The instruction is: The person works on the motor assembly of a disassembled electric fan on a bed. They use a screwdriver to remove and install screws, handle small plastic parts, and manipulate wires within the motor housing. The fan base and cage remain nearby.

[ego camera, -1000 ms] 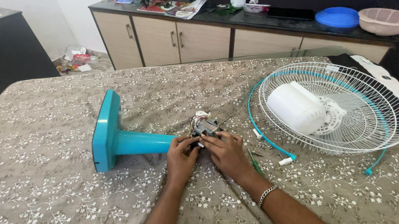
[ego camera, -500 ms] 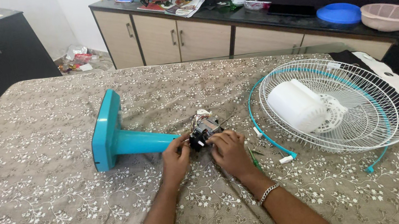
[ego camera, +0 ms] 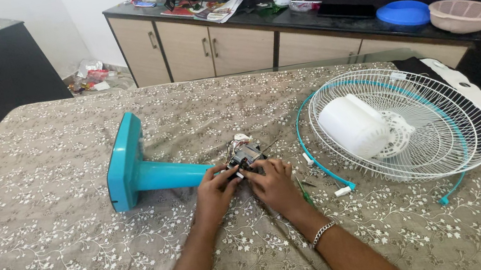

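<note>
The fan motor [ego camera: 247, 153] lies on the table [ego camera: 50, 255] at the end of the teal stand [ego camera: 133, 172]. Left hand [ego camera: 214, 192] and right hand [ego camera: 272, 184] both pinch it. The white grille [ego camera: 434, 133] sits well to the right.

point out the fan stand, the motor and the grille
fan stand [ego camera: 161, 175], head view, on the teal pole
motor [ego camera: 246, 153], head view, on its metal body
grille [ego camera: 440, 126], head view, on the white wires
</note>
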